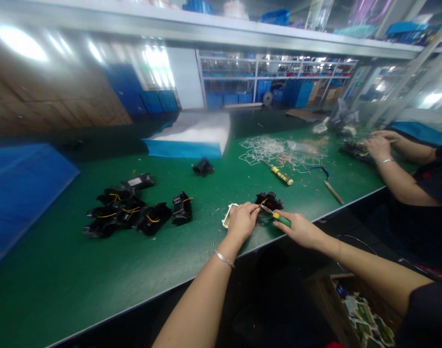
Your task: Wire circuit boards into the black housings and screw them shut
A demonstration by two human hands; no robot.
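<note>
My left hand (242, 221) is closed on a black part with an orange wire (269, 199) near the front edge of the green bench; a white piece (228, 215) shows under its fingers. My right hand (298, 228) grips a green-handled pair of pliers (278, 218) whose tip reaches the black part beside my left fingers. What the tip does there is too small to tell.
A pile of several black parts with orange wires (130, 208) lies to the left. One single black part (203, 167) sits further back. A yellow-handled screwdriver (280, 175), white wire scraps (275, 151) and a white-and-blue box (192, 135) are behind. Another person's hands (378, 145) work at the right.
</note>
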